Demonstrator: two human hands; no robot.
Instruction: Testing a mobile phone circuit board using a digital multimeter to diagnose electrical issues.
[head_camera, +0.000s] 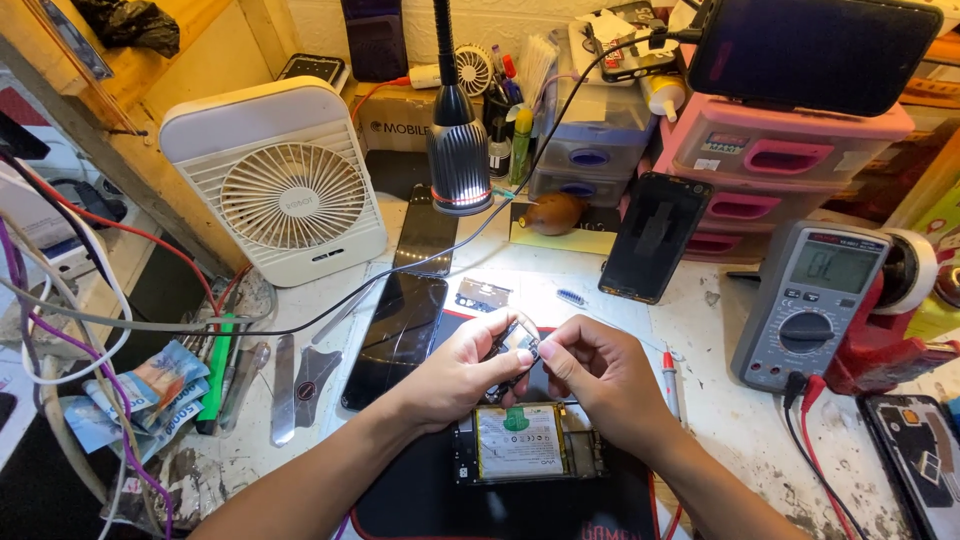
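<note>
Small part, pinched between my left hand and right hand fingertips above the opened phone, looks light, thin, fragile, so I'd grip edges only.

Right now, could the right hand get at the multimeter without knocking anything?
Probably yes: the right hand holds a small part, but only bare bench and a red probe lie between it and the multimeter.
</note>
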